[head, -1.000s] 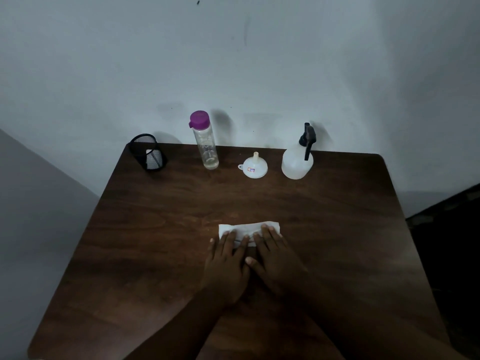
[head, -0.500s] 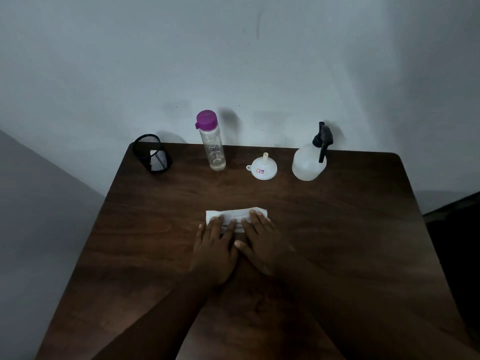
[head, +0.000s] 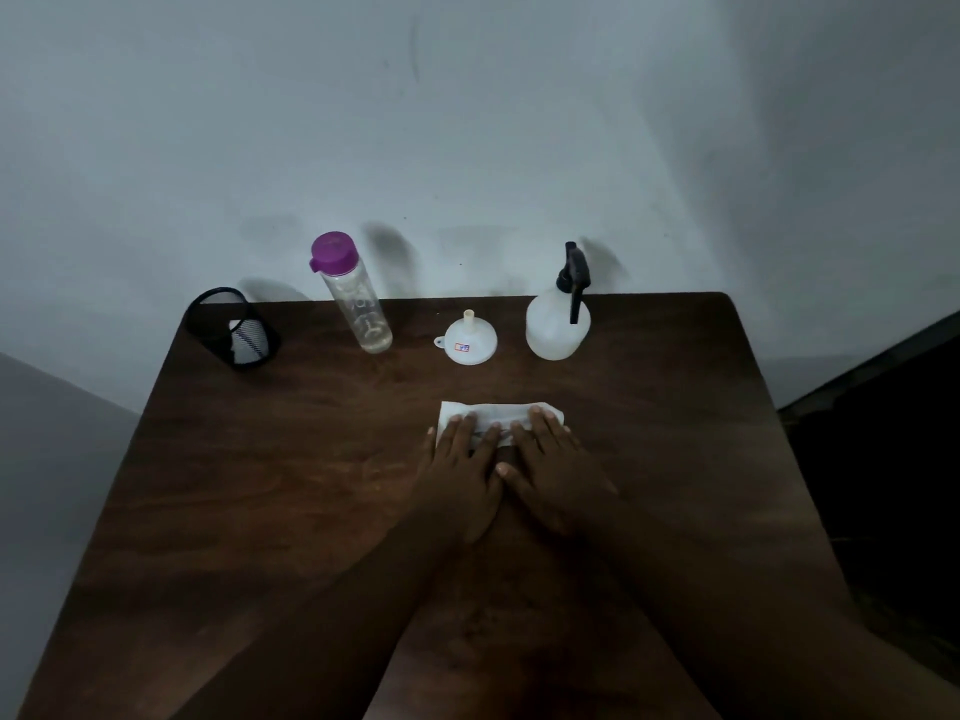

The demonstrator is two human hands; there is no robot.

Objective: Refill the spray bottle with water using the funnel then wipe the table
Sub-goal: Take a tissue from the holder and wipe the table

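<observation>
A folded white cloth (head: 498,411) lies on the dark wooden table (head: 291,511), near its middle. My left hand (head: 457,470) and my right hand (head: 556,470) lie flat side by side, with straight fingers pressing on the cloth's near half. At the table's far edge stand a translucent spray bottle (head: 557,324) with a black trigger head, a white funnel (head: 468,341) turned spout up, and a clear water bottle (head: 356,298) with a purple cap.
A black mesh pen holder (head: 234,328) stands at the far left corner. A pale wall rises right behind the table. The floor to the right of the table is dark.
Both hands slid the cloth left and farther from me, then back right. The hands stayed flat on it. The camera view shifted a little.
</observation>
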